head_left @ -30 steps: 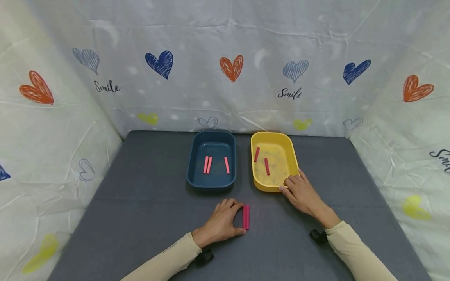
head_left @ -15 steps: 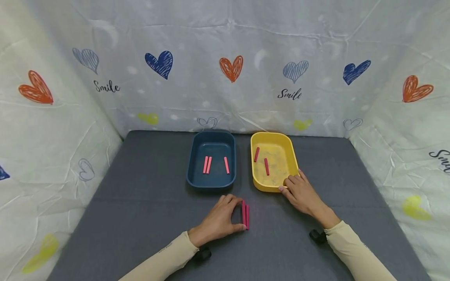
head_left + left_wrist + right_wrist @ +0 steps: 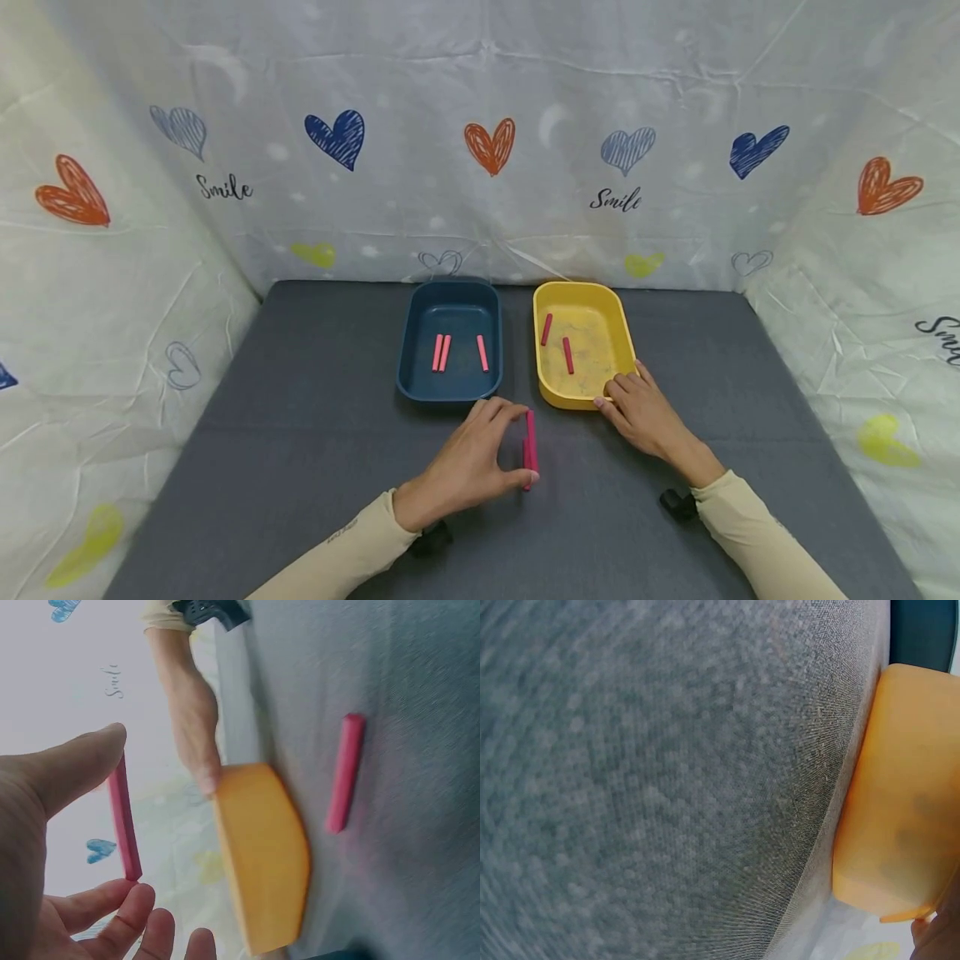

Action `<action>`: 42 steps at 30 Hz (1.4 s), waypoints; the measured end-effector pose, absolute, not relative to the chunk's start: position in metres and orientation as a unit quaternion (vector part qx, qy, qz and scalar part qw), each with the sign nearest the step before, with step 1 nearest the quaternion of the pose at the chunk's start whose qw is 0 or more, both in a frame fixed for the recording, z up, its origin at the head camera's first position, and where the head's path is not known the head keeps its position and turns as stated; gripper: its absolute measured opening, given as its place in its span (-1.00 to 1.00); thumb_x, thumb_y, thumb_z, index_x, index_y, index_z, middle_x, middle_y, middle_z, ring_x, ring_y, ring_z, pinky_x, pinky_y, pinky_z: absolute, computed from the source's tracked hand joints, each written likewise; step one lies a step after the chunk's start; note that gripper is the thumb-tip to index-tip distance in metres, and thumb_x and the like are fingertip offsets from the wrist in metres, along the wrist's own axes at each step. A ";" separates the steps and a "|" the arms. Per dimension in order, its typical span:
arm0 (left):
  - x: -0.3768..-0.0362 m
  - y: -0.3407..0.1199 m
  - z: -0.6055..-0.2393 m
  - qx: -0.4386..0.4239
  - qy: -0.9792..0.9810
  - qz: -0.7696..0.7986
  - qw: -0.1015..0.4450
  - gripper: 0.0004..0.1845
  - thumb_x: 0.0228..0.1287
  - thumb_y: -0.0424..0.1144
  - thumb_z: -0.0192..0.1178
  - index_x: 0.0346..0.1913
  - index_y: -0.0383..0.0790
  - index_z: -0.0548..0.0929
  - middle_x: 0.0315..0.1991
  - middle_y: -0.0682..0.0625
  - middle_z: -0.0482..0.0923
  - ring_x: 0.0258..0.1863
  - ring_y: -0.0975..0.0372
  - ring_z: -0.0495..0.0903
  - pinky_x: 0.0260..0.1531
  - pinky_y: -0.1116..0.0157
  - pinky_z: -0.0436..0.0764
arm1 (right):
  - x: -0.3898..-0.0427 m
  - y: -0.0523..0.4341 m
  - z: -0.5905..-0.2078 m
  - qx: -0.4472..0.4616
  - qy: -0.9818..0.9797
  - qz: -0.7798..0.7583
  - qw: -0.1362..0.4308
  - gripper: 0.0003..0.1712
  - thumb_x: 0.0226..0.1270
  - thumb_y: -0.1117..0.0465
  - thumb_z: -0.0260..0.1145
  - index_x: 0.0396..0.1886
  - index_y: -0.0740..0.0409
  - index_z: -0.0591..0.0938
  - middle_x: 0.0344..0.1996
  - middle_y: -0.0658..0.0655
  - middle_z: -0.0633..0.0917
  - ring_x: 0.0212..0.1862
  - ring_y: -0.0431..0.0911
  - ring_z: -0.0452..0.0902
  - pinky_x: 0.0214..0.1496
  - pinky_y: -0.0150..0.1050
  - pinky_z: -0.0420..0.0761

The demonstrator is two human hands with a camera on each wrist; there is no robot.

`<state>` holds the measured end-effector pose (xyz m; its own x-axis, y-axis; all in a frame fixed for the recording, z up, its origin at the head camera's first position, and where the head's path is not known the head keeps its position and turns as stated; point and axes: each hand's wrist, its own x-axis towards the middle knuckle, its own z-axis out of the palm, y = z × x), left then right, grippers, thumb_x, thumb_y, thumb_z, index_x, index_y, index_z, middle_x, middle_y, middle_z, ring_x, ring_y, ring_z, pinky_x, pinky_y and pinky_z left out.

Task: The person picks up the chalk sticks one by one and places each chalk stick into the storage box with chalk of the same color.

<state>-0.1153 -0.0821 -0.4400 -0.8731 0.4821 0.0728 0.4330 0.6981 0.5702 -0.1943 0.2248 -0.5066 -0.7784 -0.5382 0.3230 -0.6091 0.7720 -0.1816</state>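
My left hand (image 3: 468,462) holds a dark pink stick (image 3: 124,817) by its two ends, thumb at one end and fingertips at the other, raised off the table. Below it a second dark pink stick (image 3: 346,772) lies on the grey cloth, partly hidden in the head view. My right hand (image 3: 648,412) grips the near right corner of the yellow tray (image 3: 551,390), fingers over the rim. Two dark red-pink sticks (image 3: 567,356) lie apart in that tray. In the right wrist view only a little of my right hand shows beside the tray's side wall (image 3: 900,795).
Left of the yellow tray stands a dark blue tray (image 3: 450,392) with three light pink sticks (image 3: 482,353) in it. Both trays sit at the back of the grey table (image 3: 322,375), near a white curtain (image 3: 420,200) printed with hearts.
My left hand has lifted one of the two side-by-side sticks from the table and carried it slightly forward and right. The right hand stays on the yellow tray.
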 end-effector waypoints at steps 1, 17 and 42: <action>-0.116 -0.082 -0.437 0.248 0.921 0.299 0.039 -0.14 -0.05 0.16 0.50 0.32 -0.05 0.42 0.16 0.07 0.44 0.07 0.28 0.36 0.05 0.20 0.58 | -0.194 0.225 -0.507 0.306 -0.933 0.139 0.126 -0.78 0.48 0.04 0.16 -0.38 0.00 0.49 -0.45 -0.01 0.48 -0.23 -0.05 0.48 0.48 0.25 0.11; -0.150 -0.086 -0.403 0.243 0.920 0.306 -0.025 -0.14 -0.04 0.15 0.50 0.33 -0.06 0.41 0.18 0.03 0.41 0.14 0.22 0.35 0.12 0.16 0.57 | -0.196 0.223 -0.505 0.305 -0.933 0.143 0.123 -0.78 0.48 0.02 0.16 -0.38 -0.02 0.50 -0.44 -0.01 0.49 -0.20 -0.04 0.49 0.49 0.24 0.10; -0.208 -0.056 -0.391 0.217 0.908 0.356 0.036 -0.14 0.04 0.18 0.43 0.37 -0.09 0.39 0.23 -0.04 0.40 0.21 0.13 0.34 0.15 0.05 0.56 | -0.196 0.226 -0.506 0.298 -0.936 0.148 0.115 -0.76 0.48 0.00 0.15 -0.36 0.00 0.52 -0.42 -0.01 0.51 -0.18 -0.02 0.50 0.49 0.24 0.08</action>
<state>-0.2081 -0.0561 -0.3915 -0.9030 0.4201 0.0900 0.3691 0.6515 0.6628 -0.1964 0.2265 -0.5063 -0.7961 -0.5241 0.3026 -0.5918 0.7787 -0.2084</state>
